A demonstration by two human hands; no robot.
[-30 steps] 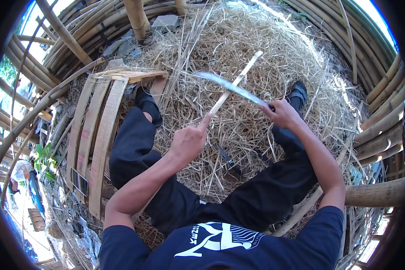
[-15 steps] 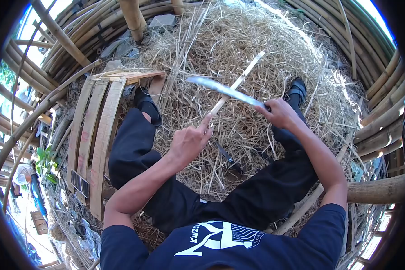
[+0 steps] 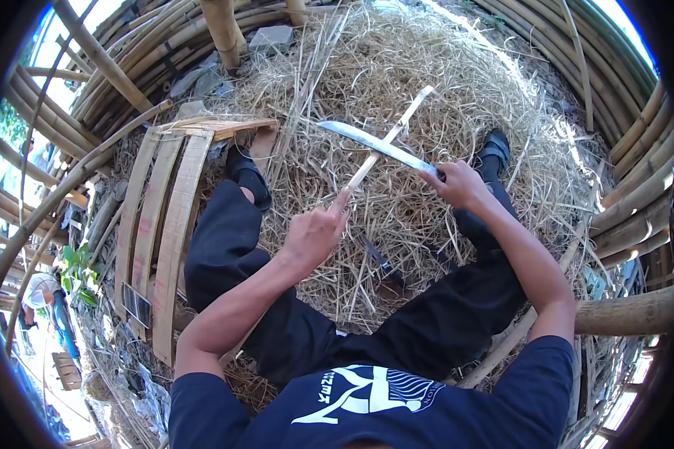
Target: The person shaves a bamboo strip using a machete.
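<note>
Far left, another person (image 3: pixel 43 290) was seen small, at the edge of view. Next, a slatted wooden crate (image 3: pixel 178 239): flat, rough planks with faint red marks; a dark, glossy rectangle (image 3: pixel 135 305), probably a phone, was rested on it, likely to be kept off the litter.

The near end of the pale strip (image 3: pixel 363 170) was gripped in the left hand (image 3: pixel 313 238), fingers curled closed, index finger extended along it, probably for steadying. The strip was straight, narrow, split-looking bamboo or wood, angled away between the hands, over curly, dry shavings (image 3: pixel 419 213). It was crossed by a long, slightly curved metal blade (image 3: pixel 352 133), presumably so the edge could bear on it; exact contact could not be confirmed. A second, dark-bladed knife (image 3: pixel 377 254) was left lying in the shavings between the legs, within reach.

The blade's dark handle was held in the right hand (image 3: pixel 464 185), fist wrapped shut around it; handle mostly hidden. Far right, a thick, smooth, round bamboo pole (image 3: pixel 629 313) was seen beside the right arm.
</note>
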